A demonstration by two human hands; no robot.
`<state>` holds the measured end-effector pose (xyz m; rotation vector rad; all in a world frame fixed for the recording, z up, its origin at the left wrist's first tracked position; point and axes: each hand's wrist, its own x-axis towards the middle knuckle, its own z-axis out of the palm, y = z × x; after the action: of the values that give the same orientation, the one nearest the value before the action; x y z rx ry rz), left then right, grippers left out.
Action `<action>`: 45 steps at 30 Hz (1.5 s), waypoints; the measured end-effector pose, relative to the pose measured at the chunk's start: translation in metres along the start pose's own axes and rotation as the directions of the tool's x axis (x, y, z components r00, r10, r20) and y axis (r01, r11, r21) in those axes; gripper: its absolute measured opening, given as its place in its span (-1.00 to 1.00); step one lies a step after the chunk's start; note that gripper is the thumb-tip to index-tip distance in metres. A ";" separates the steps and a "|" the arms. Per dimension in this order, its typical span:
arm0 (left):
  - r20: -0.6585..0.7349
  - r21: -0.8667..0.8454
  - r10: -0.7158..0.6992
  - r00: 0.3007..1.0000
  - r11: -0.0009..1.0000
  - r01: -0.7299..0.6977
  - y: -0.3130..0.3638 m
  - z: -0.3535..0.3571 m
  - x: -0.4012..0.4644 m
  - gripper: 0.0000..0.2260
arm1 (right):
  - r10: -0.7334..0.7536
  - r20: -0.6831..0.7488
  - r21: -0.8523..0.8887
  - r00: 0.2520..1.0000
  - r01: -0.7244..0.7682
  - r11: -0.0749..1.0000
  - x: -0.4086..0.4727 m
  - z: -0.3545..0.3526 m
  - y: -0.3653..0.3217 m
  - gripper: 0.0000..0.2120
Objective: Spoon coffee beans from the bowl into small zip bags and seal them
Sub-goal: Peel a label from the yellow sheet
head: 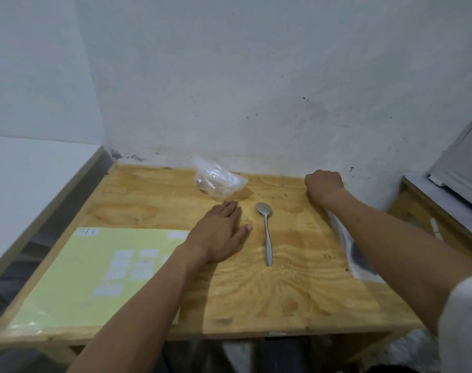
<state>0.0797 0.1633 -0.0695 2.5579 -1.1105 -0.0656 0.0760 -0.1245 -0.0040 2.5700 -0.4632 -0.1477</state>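
Note:
My left hand lies flat, palm down, on the wooden table, fingers straight and holding nothing. Just right of it a metal spoon lies bowl-up with its handle pointing toward me. A crumpled clear plastic bag with something pale inside sits at the back by the wall. My right hand is curled into a fist on the table's far right corner. A flat plastic bag with dark contents lies under my right forearm and reaches toward the wrist; whether the fist grips it is hidden. No bowl is in view.
A pale yellow sheet with several white labels covers the table's near left. A white wall stands right behind the table. Another wooden surface with a grey-white object sits to the right, and a grey ledge runs along the left.

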 end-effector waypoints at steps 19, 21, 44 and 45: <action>-0.635 0.031 -0.016 0.773 0.998 0.045 0.003 -0.009 -0.005 -0.48 | -0.269 0.447 0.729 0.853 -0.522 -0.443 -0.036 -0.053 -0.045 -0.76; -0.584 0.085 -0.086 0.807 0.982 0.166 0.001 -0.027 0.005 -0.25 | -0.297 0.431 0.770 0.852 -0.519 -0.372 -0.038 -0.059 -0.043 -0.78; -0.420 -0.389 0.230 0.878 0.829 -0.403 0.183 -0.052 0.026 -0.66 | 0.228 0.214 0.809 0.950 -0.303 0.504 -0.206 -0.054 0.133 -0.86; -0.407 -0.402 0.260 0.876 0.810 -0.427 0.201 -0.046 0.021 -0.65 | 0.261 0.229 0.771 0.938 -0.339 0.539 -0.224 -0.046 0.144 -0.90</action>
<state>-0.0380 0.0353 0.0432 1.8081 -1.2253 0.1618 -0.1674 -0.1403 0.1125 3.3034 -1.2543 0.1161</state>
